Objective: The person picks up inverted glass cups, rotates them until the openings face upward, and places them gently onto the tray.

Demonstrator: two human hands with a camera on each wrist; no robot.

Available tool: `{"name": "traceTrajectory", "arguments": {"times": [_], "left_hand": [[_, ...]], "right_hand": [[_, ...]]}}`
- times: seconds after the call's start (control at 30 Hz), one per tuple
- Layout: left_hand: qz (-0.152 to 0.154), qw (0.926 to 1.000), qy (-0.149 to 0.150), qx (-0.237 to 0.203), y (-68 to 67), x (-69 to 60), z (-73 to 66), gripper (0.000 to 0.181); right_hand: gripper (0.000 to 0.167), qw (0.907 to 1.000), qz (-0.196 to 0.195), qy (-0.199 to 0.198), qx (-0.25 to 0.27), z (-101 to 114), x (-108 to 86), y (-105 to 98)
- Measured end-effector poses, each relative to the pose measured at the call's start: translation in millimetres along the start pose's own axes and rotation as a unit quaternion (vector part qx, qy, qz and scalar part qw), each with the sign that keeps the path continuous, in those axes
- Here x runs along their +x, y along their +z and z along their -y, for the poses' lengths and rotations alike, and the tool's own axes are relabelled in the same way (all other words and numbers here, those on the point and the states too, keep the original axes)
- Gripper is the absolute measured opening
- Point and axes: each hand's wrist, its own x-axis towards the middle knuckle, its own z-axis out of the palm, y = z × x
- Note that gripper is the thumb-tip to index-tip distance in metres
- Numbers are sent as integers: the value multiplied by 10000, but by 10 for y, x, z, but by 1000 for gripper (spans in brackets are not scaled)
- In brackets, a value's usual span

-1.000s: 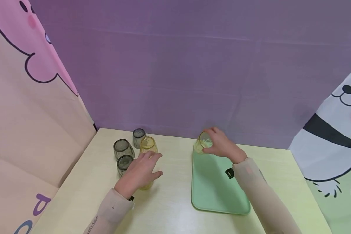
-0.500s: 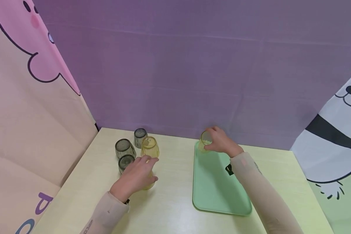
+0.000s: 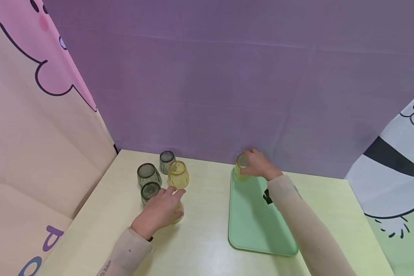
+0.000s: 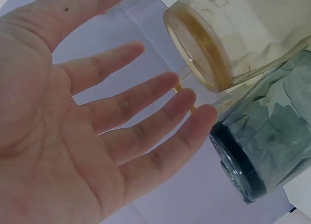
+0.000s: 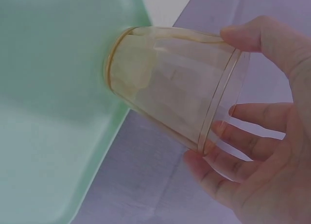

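My right hand (image 3: 261, 167) holds a clear yellow glass (image 3: 240, 174) at the far left corner of a green tray (image 3: 258, 218). In the right wrist view, thumb and fingers lie around the upper rim of this tumbler, and its narrower end is at the tray. My left hand (image 3: 158, 212) is over a second yellow glass (image 3: 179, 217), which it partly hides. The left wrist view shows its fingers (image 4: 141, 131) spread and nearly straight, close to a yellow glass and a dark grey glass (image 4: 272, 146).
Another yellow glass (image 3: 178, 175) stands behind the left hand. Grey glasses stand left of it: one at the back (image 3: 167, 163), one in the middle (image 3: 148, 175), and a nearer grey glass (image 3: 149, 193) beside the hand. A purple cloth (image 3: 207, 84) hangs behind the table.
The right hand stays at the tray corner, and its glass now stands more upright. My left hand has drawn slightly left and down, nearer the front yellow glass. The view has shifted a little.
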Motion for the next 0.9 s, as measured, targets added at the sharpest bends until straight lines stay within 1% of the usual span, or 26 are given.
{"name": "traceTrajectory", "arguments": {"times": [0.17, 0.47, 0.6, 0.77, 0.83, 0.9], "left_hand": [[-39, 10000, 16, 20, 36, 0, 11, 49], [135, 9999, -94, -4, 74, 11, 26, 53], [199, 9997, -144, -89, 77, 16, 30, 53], [153, 9998, -56, -81, 79, 15, 46, 50], [121, 9999, -31, -61, 76, 14, 55, 48], [112, 9999, -18, -51, 73, 14, 62, 47]], "right_hand": [[72, 9999, 113, 121, -32, 27, 22, 38], [75, 9992, 245, 235, -219, 47, 34, 66], [75, 9992, 265, 234, -178, 57, 18, 66], [73, 9995, 170, 262, -28, 69, -37, 57], [72, 9997, 50, 221, -45, 74, -63, 58], [68, 9998, -140, 95, -129, 83, -95, 56]]}}
